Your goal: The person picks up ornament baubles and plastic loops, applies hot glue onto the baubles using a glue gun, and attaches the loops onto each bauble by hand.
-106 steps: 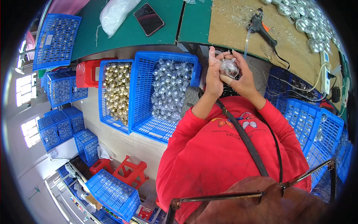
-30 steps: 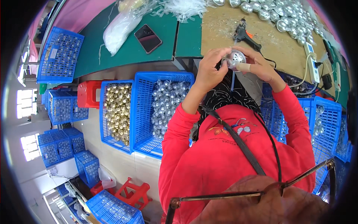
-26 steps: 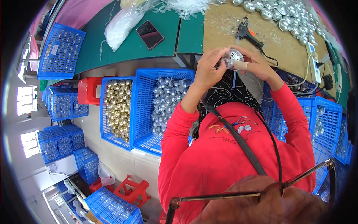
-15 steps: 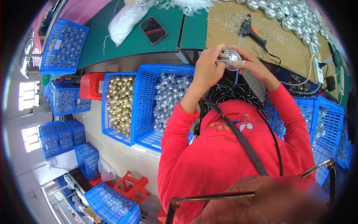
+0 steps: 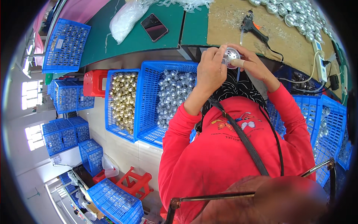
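My right hand (image 5: 255, 66) curls around a shiny silver ball (image 5: 232, 56) with dark markings, its thumb across the lower side. The ball is above my lap, just off the table's front edge. Against the ball's left side are the bent, closed fingers of my left hand (image 5: 213, 71); whatever they pinch is hidden. A pale band wraps my right thumb. Beyond the hands, a black glue gun (image 5: 254, 30) with an orange trigger lies on the brown board (image 5: 223, 22). Its cord runs to the right.
Silver balls (image 5: 294, 15) are heaped at the far right, near a white power strip (image 5: 320, 61). A phone (image 5: 154, 27) and a plastic bag (image 5: 126, 22) lie on the green table. Blue crates (image 5: 140, 108) of gold and silver balls stand left; a red stool (image 5: 135, 183) is lower left.
My left hand has shifted slightly, its fingers now closer over the ball's left side. The right hand keeps its hold. The whole view has shifted slightly.
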Demonstrator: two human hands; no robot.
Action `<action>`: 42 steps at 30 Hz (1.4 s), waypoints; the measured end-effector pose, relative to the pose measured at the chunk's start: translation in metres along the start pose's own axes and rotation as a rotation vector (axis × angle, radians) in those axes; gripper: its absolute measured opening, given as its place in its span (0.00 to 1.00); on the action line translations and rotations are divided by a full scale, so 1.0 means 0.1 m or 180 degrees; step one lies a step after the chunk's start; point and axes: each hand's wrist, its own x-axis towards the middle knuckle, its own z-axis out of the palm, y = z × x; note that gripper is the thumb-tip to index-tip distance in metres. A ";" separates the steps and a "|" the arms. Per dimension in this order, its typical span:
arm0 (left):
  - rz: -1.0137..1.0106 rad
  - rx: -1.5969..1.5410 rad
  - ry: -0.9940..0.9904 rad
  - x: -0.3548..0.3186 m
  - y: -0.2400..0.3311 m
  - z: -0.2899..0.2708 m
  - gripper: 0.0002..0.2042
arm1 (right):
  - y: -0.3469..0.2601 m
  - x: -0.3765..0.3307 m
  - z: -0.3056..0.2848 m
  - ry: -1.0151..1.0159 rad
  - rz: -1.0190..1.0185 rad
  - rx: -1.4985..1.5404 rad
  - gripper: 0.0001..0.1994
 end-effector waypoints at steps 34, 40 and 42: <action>-0.2418 -0.3985 0.0072 -0.28 -0.17 0.04 0.16 | 0.21 -0.07 0.17 -0.0184 0.0124 0.0239 0.25; -0.2351 -0.3859 0.0267 -0.29 -0.14 0.07 0.16 | 0.24 -0.09 0.22 -0.0080 0.0149 0.0397 0.26; -0.2358 -0.3817 0.0246 -0.29 -0.14 0.06 0.16 | 0.26 -0.09 0.22 -0.0084 0.0136 0.0406 0.26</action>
